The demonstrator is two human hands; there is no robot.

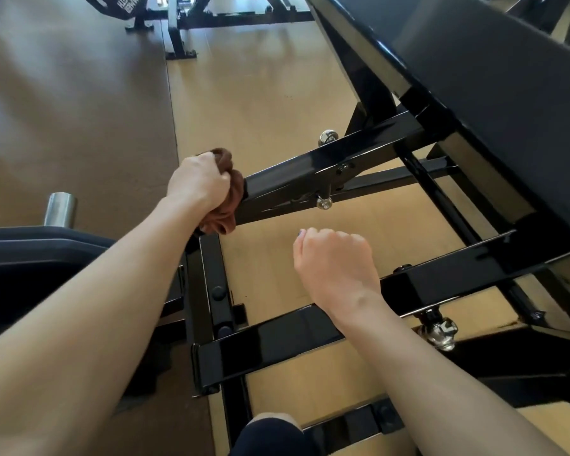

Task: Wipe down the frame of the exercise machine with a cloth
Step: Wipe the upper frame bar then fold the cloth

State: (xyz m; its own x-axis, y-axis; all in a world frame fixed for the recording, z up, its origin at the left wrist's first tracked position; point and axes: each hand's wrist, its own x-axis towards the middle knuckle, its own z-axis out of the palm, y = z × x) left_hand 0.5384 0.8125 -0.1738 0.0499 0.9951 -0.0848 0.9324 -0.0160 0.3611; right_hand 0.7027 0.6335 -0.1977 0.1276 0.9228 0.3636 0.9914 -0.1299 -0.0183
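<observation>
The exercise machine's black steel frame crosses the view as several square bars under a dark padded bench. My left hand grips a bunched brown cloth and presses it against the left end of the upper crossbar. My right hand hovers above the floor gap between the upper bar and a lower crossbar, fingers curled under and holding nothing. Its wrist passes over the lower bar.
A padded bench slopes across the upper right. Chrome bolts stick out of the frame. A steel peg stands at the left beside a dark pad. More machines stand at the top on the wooden floor. My knee shows at the bottom.
</observation>
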